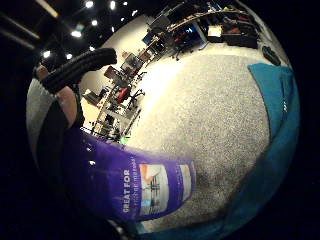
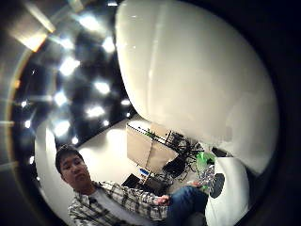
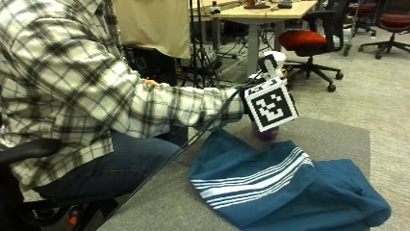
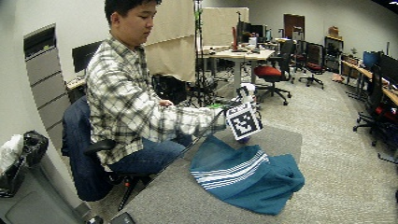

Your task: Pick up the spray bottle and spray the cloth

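Rumpled striped cloth [image 3: 282, 190], glossy purple bottle [image 1: 135, 185]

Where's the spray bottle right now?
In the outside view, the spray bottle is upright at the table's far side, just behind the blue cloth, with the gloved right hand around it.

An open office or lab space is shown. Beyond the gloved right hand [image 3: 266, 77], desks [image 3: 256, 12] loaded with cables and gear are seen, with rolling office chairs [image 3: 311, 41] on grey carpet [image 3: 378, 86]. Monitors [image 4: 388, 67] are lined along the far side.
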